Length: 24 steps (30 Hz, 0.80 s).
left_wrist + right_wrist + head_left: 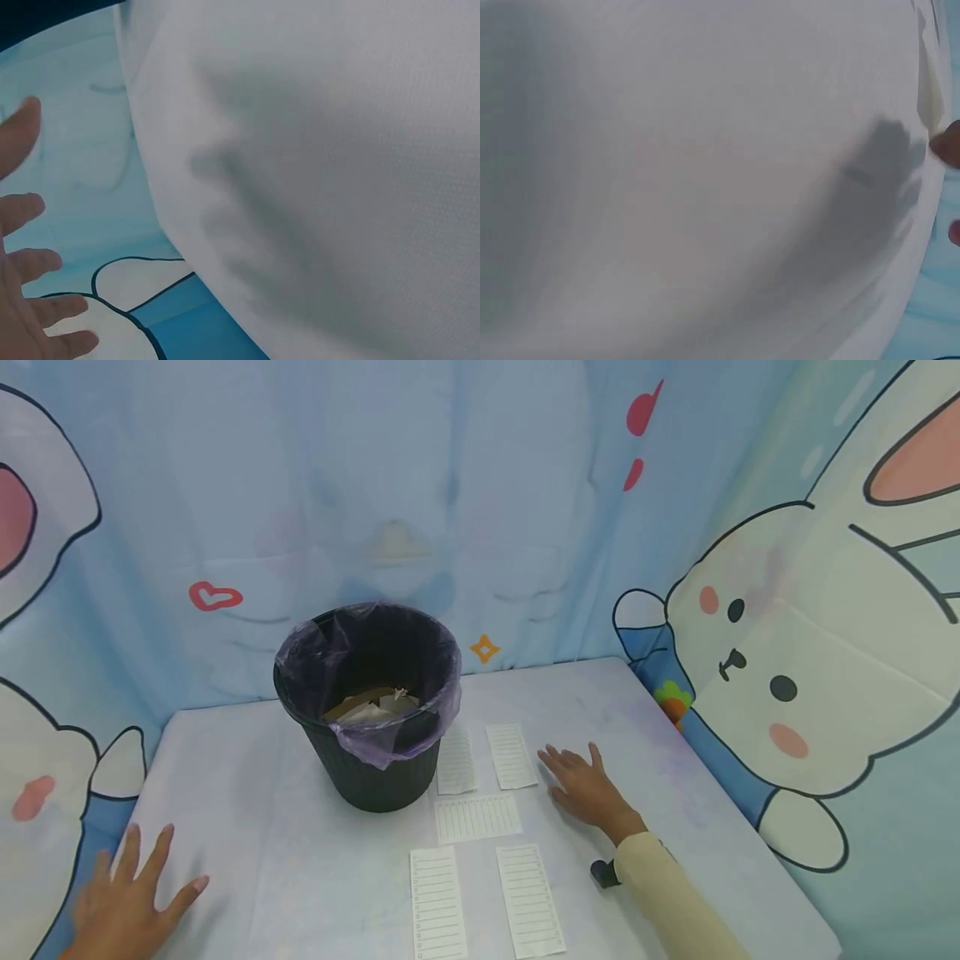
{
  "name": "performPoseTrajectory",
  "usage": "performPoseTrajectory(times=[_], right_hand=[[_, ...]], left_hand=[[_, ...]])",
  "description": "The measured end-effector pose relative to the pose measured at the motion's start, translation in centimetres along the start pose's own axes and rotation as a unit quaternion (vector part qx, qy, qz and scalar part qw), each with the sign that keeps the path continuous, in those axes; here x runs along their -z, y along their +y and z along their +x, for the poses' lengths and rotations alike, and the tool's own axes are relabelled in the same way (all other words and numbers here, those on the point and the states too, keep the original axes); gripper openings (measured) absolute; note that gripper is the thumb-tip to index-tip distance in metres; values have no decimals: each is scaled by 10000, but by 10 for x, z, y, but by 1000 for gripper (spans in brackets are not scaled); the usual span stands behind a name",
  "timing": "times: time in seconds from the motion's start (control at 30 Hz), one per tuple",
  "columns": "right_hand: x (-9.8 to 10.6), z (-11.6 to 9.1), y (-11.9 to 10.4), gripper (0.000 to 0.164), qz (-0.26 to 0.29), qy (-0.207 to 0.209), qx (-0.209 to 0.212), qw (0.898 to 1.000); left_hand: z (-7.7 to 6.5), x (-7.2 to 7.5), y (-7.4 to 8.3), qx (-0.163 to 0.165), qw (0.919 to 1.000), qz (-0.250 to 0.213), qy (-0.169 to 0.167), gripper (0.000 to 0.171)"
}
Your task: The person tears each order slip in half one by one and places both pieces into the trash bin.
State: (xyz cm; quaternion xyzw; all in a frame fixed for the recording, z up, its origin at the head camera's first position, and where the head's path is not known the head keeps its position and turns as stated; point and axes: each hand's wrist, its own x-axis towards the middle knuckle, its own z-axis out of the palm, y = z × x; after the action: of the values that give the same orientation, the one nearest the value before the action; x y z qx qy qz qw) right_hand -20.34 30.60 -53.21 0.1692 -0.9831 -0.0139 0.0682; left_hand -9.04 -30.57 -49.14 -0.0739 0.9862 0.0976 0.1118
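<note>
My left hand [131, 893] hovers with spread fingers over the table's left edge and holds nothing. In the left wrist view its fingers [45, 307] reach in from the left side. My right hand [585, 789], also with fingers extended and holding nothing, is just right of the white paper slips. Nearest to it is the upper right slip [512, 756]. Another slip [456, 762] lies beside the bin, a sideways slip [477, 818] below them, and two lined slips [438, 902] [529, 900] toward the front. The right wrist view shows only some fingertips [949, 146].
A black waste bin [382, 789] with a purple liner [442, 702] stands at the back of the white table [300, 877]. Crumpled paper and cardboard scraps [375, 703] lie inside it. Printed cartoon curtains [525, 527] surround the table's back and sides.
</note>
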Motion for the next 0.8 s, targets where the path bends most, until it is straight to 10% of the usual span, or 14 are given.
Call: performPoseTrajectory(times=[0.4, 0.8], right_hand=[[-11, 17, -20, 20, -517, 327, 852, 9945], [3, 12, -16, 21, -271, 585, 307, 9974]], left_hand=[[1, -1, 1, -67, 9991, -271, -315, 84], [-7, 1, 18, -588, 9967, -289, 489, 75]])
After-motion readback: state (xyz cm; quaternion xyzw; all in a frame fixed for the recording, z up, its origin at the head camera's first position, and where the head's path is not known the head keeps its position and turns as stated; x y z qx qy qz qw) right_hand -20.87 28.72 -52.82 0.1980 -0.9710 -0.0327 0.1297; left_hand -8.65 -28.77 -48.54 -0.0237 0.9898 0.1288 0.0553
